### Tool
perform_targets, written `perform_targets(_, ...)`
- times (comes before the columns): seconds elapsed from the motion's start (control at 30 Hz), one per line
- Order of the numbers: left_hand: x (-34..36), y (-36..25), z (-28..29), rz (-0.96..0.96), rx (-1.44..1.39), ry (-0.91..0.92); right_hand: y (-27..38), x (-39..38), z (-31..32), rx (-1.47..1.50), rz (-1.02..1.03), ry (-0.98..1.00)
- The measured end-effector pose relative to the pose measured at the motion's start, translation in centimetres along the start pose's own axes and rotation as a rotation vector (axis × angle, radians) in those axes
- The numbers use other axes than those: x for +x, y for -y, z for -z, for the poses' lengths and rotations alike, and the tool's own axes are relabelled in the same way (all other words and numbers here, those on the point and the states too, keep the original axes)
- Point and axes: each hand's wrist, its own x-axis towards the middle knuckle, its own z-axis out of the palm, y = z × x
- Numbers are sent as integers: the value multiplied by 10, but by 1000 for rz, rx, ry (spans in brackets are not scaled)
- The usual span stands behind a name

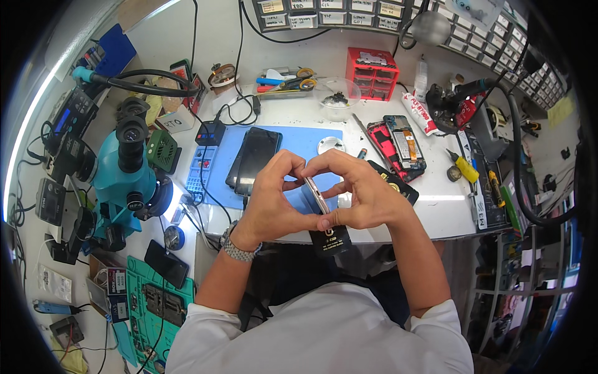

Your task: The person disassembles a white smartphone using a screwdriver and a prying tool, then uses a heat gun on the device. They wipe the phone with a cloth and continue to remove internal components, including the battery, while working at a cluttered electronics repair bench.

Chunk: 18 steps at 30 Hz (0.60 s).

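Note:
Edge-on above the front of the bench, a slim phone (317,196) with a pale pinkish frame is held between my two hands. My left hand (265,202) is closed on it, fingertips at its far end and thumb at the near end. Curled round the other side, my right hand (367,196) has its thumb by the near end too. The phone's broad faces hardly show from here. Below it, a black card-like packet (330,242) with gold print sticks out over the bench edge. A dark phone (256,156) lies on the blue mat (227,140) beyond my left hand.
At the left stands a teal microscope (121,165). An opened phone (405,146) with red inner parts lies right of the mat, near a red drawer cabinet (372,73). A clear bowl (336,96) sits at the back. Cables cross the left side by a green mat (140,311).

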Motion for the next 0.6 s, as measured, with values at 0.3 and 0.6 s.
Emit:
perform_targets(0.3,-2,-6,3,35,36,-3,-2,5,1,-3,38,11)
perform_targets(0.6,-17,14,-1,-507,290,-119,-10,10,-2,-1,94,-35)
